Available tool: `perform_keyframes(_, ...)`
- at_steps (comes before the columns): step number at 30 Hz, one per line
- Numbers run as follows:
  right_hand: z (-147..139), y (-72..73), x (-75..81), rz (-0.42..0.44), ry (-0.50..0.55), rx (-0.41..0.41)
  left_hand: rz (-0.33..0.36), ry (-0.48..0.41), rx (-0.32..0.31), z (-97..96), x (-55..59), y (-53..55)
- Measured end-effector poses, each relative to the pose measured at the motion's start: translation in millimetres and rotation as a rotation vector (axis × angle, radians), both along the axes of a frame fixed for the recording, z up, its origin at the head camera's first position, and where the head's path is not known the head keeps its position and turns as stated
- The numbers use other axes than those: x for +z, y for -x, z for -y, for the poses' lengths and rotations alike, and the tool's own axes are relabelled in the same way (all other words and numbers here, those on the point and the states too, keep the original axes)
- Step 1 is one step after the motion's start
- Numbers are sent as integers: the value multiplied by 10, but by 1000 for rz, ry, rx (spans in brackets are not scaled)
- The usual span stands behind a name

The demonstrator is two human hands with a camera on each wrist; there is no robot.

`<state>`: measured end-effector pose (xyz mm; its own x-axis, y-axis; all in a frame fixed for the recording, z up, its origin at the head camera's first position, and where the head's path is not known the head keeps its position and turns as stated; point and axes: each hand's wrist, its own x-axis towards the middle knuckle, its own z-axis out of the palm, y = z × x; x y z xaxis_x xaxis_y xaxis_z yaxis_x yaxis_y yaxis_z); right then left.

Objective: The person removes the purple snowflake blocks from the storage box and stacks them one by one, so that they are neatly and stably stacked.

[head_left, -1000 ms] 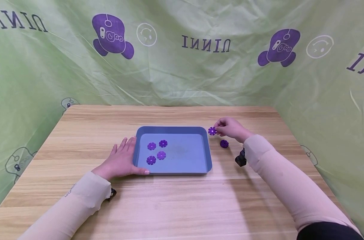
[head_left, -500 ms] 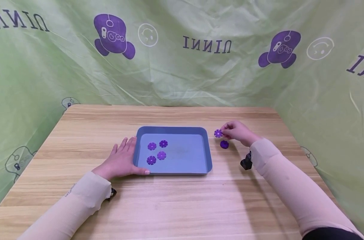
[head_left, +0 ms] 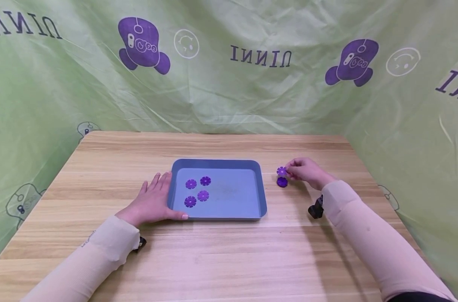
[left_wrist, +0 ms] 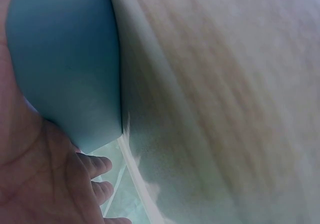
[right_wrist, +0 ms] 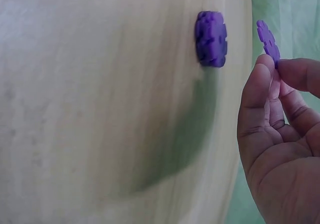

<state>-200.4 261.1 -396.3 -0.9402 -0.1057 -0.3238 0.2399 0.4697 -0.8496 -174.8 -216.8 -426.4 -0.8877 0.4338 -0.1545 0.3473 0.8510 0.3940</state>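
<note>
My right hand (head_left: pixel 306 171) pinches a purple notched plastic disc (head_left: pixel 282 171) between thumb and fingertip, above the table to the right of the tray. Close below it lies a small stack of dark purple notched discs (head_left: pixel 282 182); the right wrist view shows the stack (right_wrist: pixel 211 39) from the side, apart from the held disc (right_wrist: pixel 269 42). Along the left end of the blue tray (head_left: pixel 229 217) my left hand (head_left: pixel 153 203) rests with fingers straight and spread, the thumb at the near left corner. Several purple discs (head_left: pixel 203 196) lie flat in the tray's left half.
The tray stands on a wooden table (head_left: pixel 221 260). Behind and on both sides hangs a green printed cloth (head_left: pixel 214 100). A small black device (head_left: pixel 316 208) sits under the right wrist.
My right hand has moved right and toward me with the pinched disc, from beside the tray's right rim to over the stack. The left hand and tray have stayed put.
</note>
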Motion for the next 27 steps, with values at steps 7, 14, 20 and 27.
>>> perform_keyframes(7, -61, -50, -88, 24, 24, -19, 5, 2, -2, -3, 5, 0)
perform_keyframes(14, -82, -89, -127, 47, 63, -36, 3, 1, -3, -1, 0, 1)
perform_keyframes(20, -92, -134, -139, 68, 101, -43, 6, -4, -5, 5, -15, 12)
perform_keyframes(27, -69, -118, -178, 72, 81, -43, 10, -4, -3, 13, -35, 28)
